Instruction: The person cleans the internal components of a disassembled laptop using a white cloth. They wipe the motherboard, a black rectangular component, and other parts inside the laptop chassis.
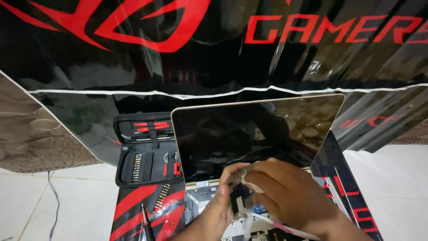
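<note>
**Two hands at an opened laptop**

Two hands meet over the gold-edged laptop with dark screen [258, 134]. A small black flat component [237, 196] is pinched by the left hand [218, 209] and right hand [285, 196] above the exposed base. Careful seating seems called for. An open black zip toolkit [147, 156] lies left.

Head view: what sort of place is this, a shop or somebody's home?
Probably a makeshift electronics repair spot on a tiled floor, perhaps at home. An opened laptop lies on a black-and-red mat, an unzipped screwdriver bit kit sits beside it, and both hands work over its exposed insides.
</note>
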